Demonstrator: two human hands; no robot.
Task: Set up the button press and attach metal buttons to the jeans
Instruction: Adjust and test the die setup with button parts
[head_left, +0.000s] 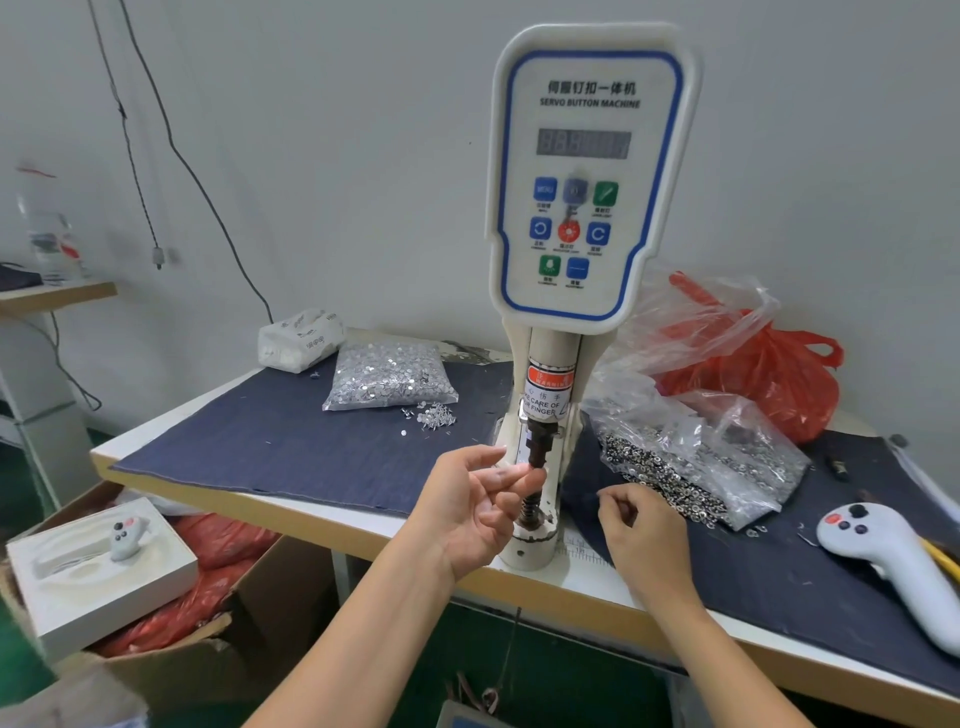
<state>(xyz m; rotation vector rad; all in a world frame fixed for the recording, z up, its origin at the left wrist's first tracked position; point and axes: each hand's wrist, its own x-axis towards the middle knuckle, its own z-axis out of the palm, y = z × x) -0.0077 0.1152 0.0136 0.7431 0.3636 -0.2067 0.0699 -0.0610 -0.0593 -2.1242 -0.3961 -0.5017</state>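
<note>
A white servo button machine stands on the table's front edge, its dark punch above a lower die with a spring. My left hand is raised at the punch, fingertips touching its lower end, palm toward me. My right hand hovers just right of the machine's base with fingers curled; whether it holds anything cannot be told. A clear bag of silver tacks lies left of the machine. An open bag of dark metal buttons lies to the right.
Dark denim cloth covers the tabletop. A red plastic bag sits behind the button bag. A white handheld controller lies at the right. A cardboard box with a white tray stands on the floor at the left.
</note>
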